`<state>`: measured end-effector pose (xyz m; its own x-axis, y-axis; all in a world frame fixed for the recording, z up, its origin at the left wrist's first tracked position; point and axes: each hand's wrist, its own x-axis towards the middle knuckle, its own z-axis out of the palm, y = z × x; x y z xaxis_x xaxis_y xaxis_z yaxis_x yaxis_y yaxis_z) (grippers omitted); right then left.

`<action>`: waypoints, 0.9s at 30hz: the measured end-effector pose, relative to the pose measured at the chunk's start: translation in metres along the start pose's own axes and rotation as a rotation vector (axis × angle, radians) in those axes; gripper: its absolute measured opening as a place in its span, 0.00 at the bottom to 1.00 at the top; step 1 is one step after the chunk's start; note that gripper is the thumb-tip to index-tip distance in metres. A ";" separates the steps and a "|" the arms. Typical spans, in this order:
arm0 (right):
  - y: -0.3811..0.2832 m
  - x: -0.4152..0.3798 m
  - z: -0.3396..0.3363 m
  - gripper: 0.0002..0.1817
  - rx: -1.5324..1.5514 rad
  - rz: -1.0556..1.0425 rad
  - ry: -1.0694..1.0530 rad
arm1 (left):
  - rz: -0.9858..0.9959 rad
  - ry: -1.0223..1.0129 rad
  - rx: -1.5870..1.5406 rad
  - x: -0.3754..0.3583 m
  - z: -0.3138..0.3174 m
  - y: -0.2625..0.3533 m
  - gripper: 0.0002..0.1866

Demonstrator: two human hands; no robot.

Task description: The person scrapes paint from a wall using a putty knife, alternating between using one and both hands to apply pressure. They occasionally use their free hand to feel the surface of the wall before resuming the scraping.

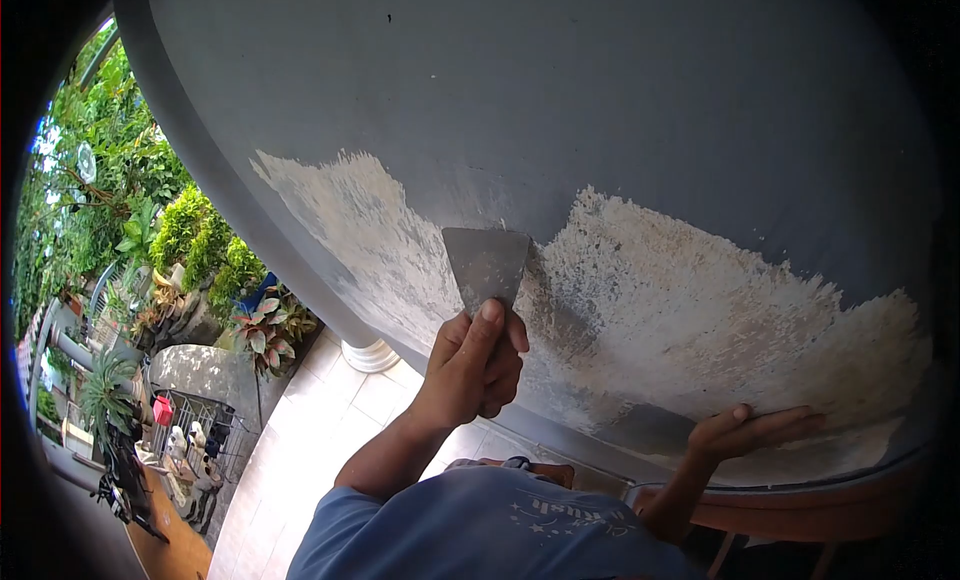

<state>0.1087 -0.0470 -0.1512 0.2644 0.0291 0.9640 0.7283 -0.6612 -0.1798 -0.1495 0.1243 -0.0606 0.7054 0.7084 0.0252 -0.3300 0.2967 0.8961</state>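
My left hand (470, 367) is closed around the handle of a putty knife (487, 260). Its wide, flat grey blade points up the wall and lies at or close to the surface, with whitish specks on its face. The wall (560, 90) is painted dark grey, with a rough, ragged-edged whitish patch (690, 290) on both sides of the blade. Lower on the right, my right hand (755, 432) has its fingers stretched out along the wall near the patch's lower part. It holds nothing that I can see.
Below the wall's right part is a reddish-brown piece of furniture (800, 515). Light floor tiles (335, 390) and a white column base (370, 356) lie to the left. Farther left are a wire rack (200, 430), potted plants (270, 335) and green shrubs (190, 230).
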 end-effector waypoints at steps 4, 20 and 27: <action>0.008 -0.004 0.002 0.40 -0.002 -0.036 -0.001 | -0.068 -0.004 -0.034 -0.010 -0.009 -0.005 0.22; 0.016 -0.015 0.003 0.40 -0.043 -0.056 -0.013 | -0.099 0.014 0.004 -0.011 -0.011 -0.002 0.23; 0.017 -0.014 0.004 0.40 -0.023 -0.069 -0.010 | -0.060 -0.027 -0.021 -0.003 0.004 0.012 0.23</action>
<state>0.1197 -0.0562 -0.1688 0.2205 0.0823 0.9719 0.7301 -0.6747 -0.1085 -0.1533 0.1228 -0.0483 0.7409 0.6715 -0.0156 -0.3000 0.3516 0.8867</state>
